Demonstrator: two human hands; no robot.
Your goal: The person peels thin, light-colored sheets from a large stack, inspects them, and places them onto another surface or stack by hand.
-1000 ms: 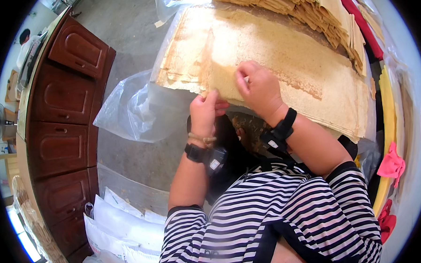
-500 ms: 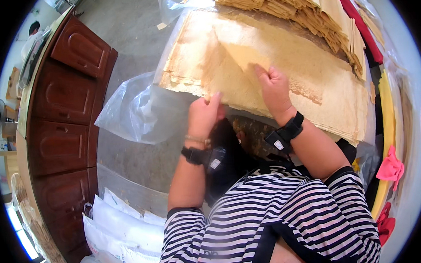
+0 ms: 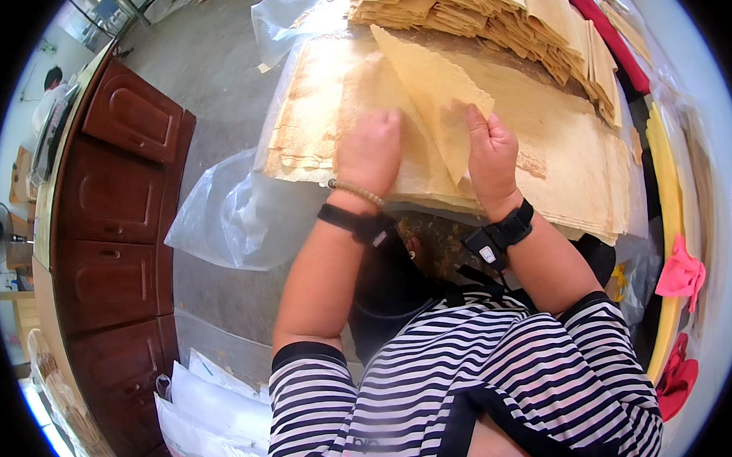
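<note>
A broad stack of thin tan sheets (image 3: 580, 166), like large crepes with ragged edges, lies in front of me on clear plastic. My right hand (image 3: 493, 153) pinches the edge of the top thin tan sheet (image 3: 433, 78), which is lifted and folded over into a pointed flap. My left hand (image 3: 369, 147) is curled into a fist over the left part of the same stack, slightly blurred. Whatever its fingers hold is hidden under the knuckles. Both wrists wear black straps with small devices.
Behind the stack rises a pile of folded tan sheets (image 3: 496, 19). Clear plastic (image 3: 226, 210) hangs off the left side. Dark red cabinets (image 3: 107, 199) stand at left, with white sacks (image 3: 218, 406) below. A pink cloth (image 3: 680, 272) hangs at right. Another person (image 3: 50, 95) is far left.
My left hand has moved away from the near edge, farther over the stack. My right hand has shifted slightly right and nearer, and the top sheet now stands up as a folded flap.
</note>
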